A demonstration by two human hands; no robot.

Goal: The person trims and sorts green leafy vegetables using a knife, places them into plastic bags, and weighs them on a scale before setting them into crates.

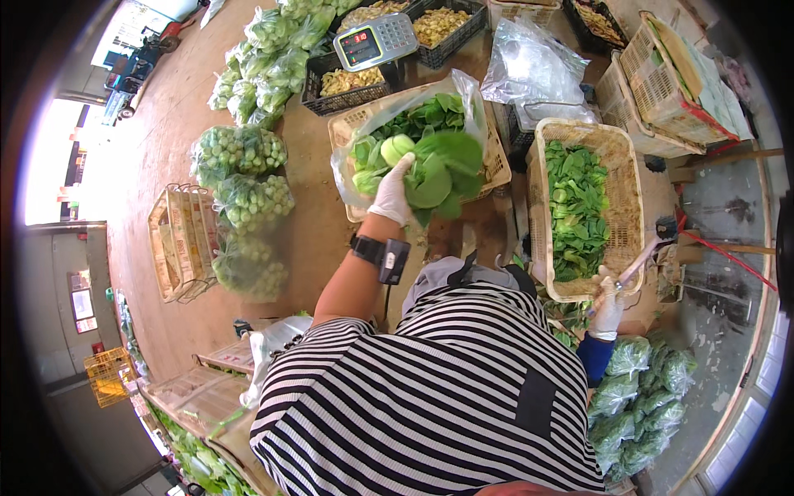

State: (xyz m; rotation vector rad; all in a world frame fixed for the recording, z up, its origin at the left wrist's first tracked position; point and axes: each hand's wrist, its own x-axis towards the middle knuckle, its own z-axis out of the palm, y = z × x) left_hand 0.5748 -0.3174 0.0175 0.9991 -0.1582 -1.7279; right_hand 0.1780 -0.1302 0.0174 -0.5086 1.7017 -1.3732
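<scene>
My left hand (393, 192), in a white glove, grips a head of bok choy (434, 177) with its pale base up and leaves spread to the right. It is held over an open clear plastic bag (474, 115) of leafy greens. The bag sits in a cream plastic crate (496, 170) behind a scale's display unit (375, 42). Down at the right, my gloved right hand (606, 310) is closed around the handle of what looks like a knife (642, 257), its blade pointing up and away. Beside that hand stands a deep cream crate (626, 161), part-filled with bok choy (577, 211).
Bagged green vegetables (248, 180) lie on the floor at left, near an empty-looking crate (183, 242). Black crates of yellowish produce (440, 28) stand at the back. Plastic bags (527, 62) lie beyond the deep crate. More bagged greens (645, 397) are at lower right.
</scene>
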